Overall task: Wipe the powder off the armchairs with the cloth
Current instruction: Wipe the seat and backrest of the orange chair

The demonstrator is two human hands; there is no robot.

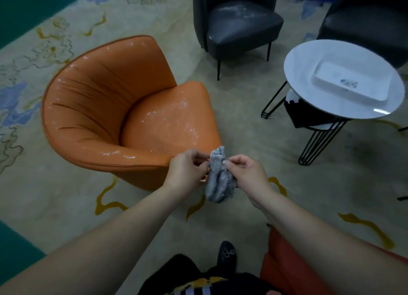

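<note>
Hands, left [187, 169] and right [245, 173], both pinch bunched cloth [218, 177]; judged best folded flat before sweeping powder off near orange armchair [123, 109] seat.

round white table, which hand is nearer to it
Right. The right hand grips the cloth on the side toward the round white table, which stands up and to the right of it. The left hand holds the cloth's other side, by the orange armchair.

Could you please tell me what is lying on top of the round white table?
A white rectangular tray lies on the round white table, with a small dark-patterned patch inside; I cannot tell what it is. The tray covers the tabletop beneath it.
</note>
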